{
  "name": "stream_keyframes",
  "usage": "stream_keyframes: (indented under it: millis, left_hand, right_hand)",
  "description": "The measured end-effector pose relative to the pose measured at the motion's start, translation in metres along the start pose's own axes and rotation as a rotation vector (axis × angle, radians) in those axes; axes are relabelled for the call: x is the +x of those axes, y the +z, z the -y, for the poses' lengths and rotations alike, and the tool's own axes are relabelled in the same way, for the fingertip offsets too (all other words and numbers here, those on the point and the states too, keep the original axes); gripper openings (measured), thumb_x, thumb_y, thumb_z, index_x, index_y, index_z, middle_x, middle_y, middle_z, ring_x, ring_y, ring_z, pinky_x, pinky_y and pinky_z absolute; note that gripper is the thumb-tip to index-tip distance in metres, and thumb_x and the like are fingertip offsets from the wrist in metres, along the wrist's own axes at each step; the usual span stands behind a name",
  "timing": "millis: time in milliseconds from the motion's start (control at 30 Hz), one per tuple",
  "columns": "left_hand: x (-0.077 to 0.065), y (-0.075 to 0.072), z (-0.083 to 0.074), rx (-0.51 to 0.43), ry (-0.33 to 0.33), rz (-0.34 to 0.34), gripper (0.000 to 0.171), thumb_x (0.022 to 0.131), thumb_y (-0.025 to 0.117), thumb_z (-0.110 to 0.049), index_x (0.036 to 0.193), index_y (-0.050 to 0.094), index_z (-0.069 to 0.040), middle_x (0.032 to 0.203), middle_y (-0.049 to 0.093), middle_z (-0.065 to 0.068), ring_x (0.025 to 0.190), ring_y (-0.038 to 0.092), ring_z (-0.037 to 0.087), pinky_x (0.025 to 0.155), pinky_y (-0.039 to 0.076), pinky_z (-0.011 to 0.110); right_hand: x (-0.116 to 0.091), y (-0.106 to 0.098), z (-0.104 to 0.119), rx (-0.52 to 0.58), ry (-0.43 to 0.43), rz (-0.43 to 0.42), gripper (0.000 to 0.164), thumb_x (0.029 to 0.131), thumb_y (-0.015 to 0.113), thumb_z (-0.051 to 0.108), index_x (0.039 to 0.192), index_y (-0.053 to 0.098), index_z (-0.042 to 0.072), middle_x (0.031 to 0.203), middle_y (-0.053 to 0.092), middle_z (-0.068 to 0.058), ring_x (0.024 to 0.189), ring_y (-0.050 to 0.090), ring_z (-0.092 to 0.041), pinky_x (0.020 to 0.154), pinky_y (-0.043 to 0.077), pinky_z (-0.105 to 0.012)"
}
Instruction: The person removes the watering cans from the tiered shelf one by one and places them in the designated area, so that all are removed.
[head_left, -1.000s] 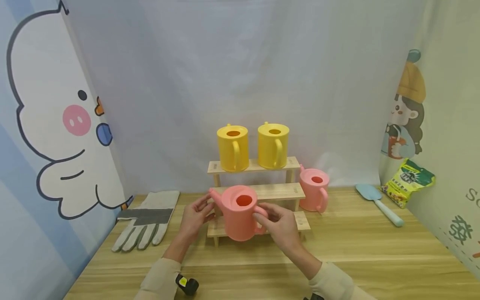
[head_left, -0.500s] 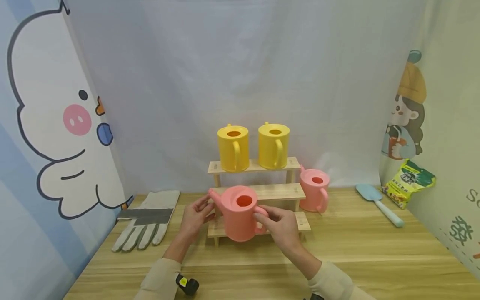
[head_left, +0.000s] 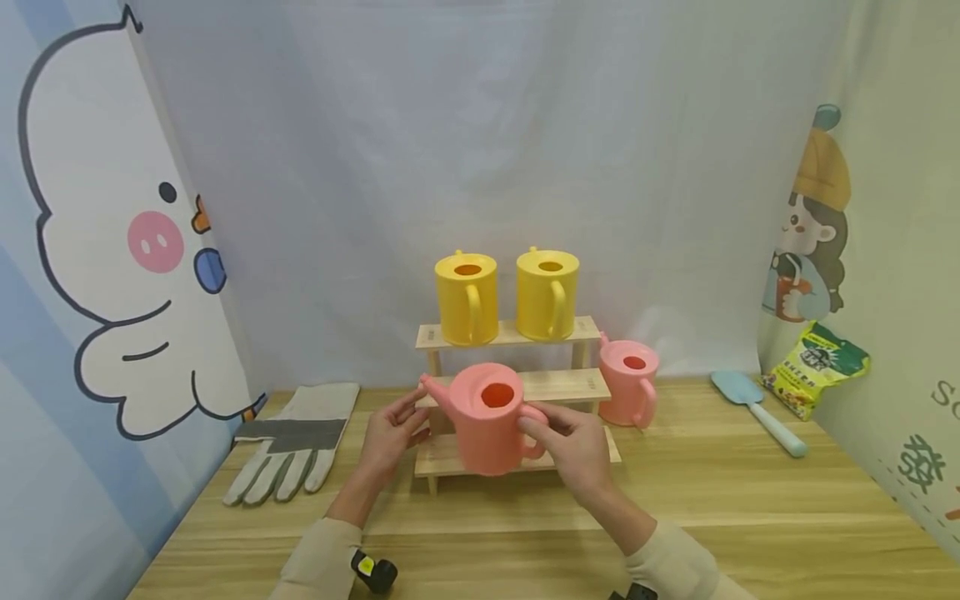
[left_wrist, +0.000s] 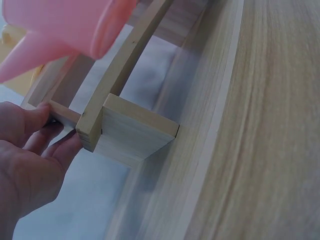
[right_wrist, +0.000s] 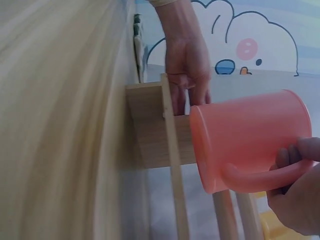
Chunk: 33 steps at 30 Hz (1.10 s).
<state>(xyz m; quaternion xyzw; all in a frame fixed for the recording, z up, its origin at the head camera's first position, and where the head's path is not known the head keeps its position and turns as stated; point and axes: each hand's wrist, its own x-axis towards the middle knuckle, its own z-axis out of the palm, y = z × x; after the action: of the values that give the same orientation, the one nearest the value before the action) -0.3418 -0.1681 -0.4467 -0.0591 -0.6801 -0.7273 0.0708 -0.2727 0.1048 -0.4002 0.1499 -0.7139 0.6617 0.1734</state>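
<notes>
Where the can (head_left: 487,442) hangs: in R hand (head_left: 581,454), in front of rack's (head_left: 562,385) mid step; touching it or not, can't tell from here.
Handle (right_wrist: 255,182): R fingers curled round it; best hold, I'd say.
Spout (head_left: 438,395): slim, wouldn't grab there.
Body (right_wrist: 250,135): prob. hollow plastic, so light, stiffish, a bit slick, not v. fragile.
L hand (head_left: 386,437): fingers pinching rack's L end, not the can.

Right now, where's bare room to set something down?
Bare table lies between the standing pink can and the trowel, and in front of the wooden rack. Crowded: the top tier, with two yellow cans, and around the held can.
</notes>
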Motion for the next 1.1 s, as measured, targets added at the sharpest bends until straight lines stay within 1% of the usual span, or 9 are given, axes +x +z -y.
stream_keyframes:
  millis: [100,233,333,467,633,733,867,1000,1100]
  left_hand:
    - [0.000,0.000,0.000,0.005,0.002,0.011,0.042,0.100,0.060,0.000,0.141,0.054,0.004,0.138,0.054,0.025,0.106,0.065,0.019,0.087,0.059,0.036]
    - [0.000,0.000,0.000,0.013,0.008,0.023,0.042,0.100,0.061,-0.002,0.141,0.053,0.004,0.139,0.053,0.026,0.118,0.059,0.030,0.091,0.057,0.040]
    - [0.000,0.000,0.000,0.016,0.013,0.031,0.043,0.100,0.061,-0.002,0.142,0.053,0.003,0.141,0.051,0.027,0.125,0.054,0.034,0.093,0.056,0.042]
    - [-0.001,0.000,0.000,0.010,0.008,0.033,0.043,0.100,0.061,-0.002,0.142,0.053,0.002,0.146,0.046,0.025,0.132,0.047,0.035,0.094,0.055,0.042]
    - [-0.002,-0.001,-0.001,0.009,0.007,0.042,0.044,0.100,0.060,-0.002,0.143,0.052,0.001,0.150,0.042,0.024,0.135,0.044,0.036,0.096,0.054,0.043]
    - [-0.002,-0.001,-0.001,0.011,0.011,0.045,0.044,0.101,0.059,-0.002,0.144,0.051,0.001,0.151,0.040,0.024,0.137,0.041,0.036,0.096,0.054,0.043]
    - [-0.003,-0.001,-0.001,0.010,0.015,0.043,0.044,0.100,0.060,-0.002,0.143,0.051,0.002,0.151,0.039,0.025,0.137,0.041,0.037,0.095,0.055,0.041]
    - [-0.003,-0.001,-0.001,0.014,0.025,0.047,0.044,0.100,0.060,-0.002,0.143,0.051,0.004,0.151,0.039,0.026,0.137,0.041,0.039,0.095,0.055,0.041]
    - [-0.003,-0.001,-0.001,0.014,0.026,0.051,0.044,0.100,0.059,-0.002,0.144,0.050,0.003,0.152,0.038,0.025,0.136,0.042,0.038,0.096,0.054,0.042]
  right_hand:
    - [0.003,-0.006,0.007,0.006,-0.030,-0.006,0.029,0.085,0.083,0.017,0.110,0.078,0.003,0.098,0.075,-0.011,0.082,0.069,-0.020,0.063,0.057,-0.022]
    - [0.009,-0.018,0.019,0.060,-0.058,-0.024,0.027,0.086,0.081,0.011,0.110,0.076,-0.001,0.096,0.075,-0.013,0.082,0.073,-0.027,0.071,0.062,-0.031]
    - [0.013,-0.029,0.031,0.092,-0.073,-0.049,0.025,0.087,0.079,0.006,0.108,0.075,-0.005,0.092,0.076,-0.011,0.078,0.073,-0.025,0.071,0.063,-0.035]
    - [0.017,-0.047,0.050,0.109,-0.061,-0.079,0.026,0.087,0.078,0.004,0.110,0.074,-0.008,0.091,0.076,-0.005,0.080,0.070,-0.016,0.074,0.063,-0.032]
    - [0.022,-0.070,0.069,0.194,-0.036,-0.139,0.029,0.087,0.078,0.002,0.111,0.072,-0.011,0.092,0.075,-0.003,0.080,0.069,-0.014,0.073,0.062,-0.029]
    - [0.024,-0.083,0.077,0.219,-0.032,-0.184,0.026,0.086,0.079,0.003,0.109,0.074,-0.009,0.089,0.075,-0.004,0.077,0.069,-0.016,0.075,0.062,-0.027]
    - [0.025,-0.102,0.087,0.242,-0.030,-0.233,0.025,0.086,0.079,0.005,0.108,0.075,-0.006,0.088,0.076,-0.006,0.075,0.070,-0.015,0.083,0.059,-0.023]
    - [0.027,-0.120,0.093,0.304,-0.027,-0.299,0.027,0.086,0.079,0.005,0.111,0.075,-0.006,0.092,0.075,-0.007,0.080,0.072,-0.015,0.085,0.058,-0.023]
    - [0.028,-0.132,0.096,0.316,0.000,-0.379,0.031,0.084,0.082,0.007,0.111,0.075,-0.004,0.093,0.075,-0.007,0.083,0.073,-0.016,0.083,0.058,-0.022]
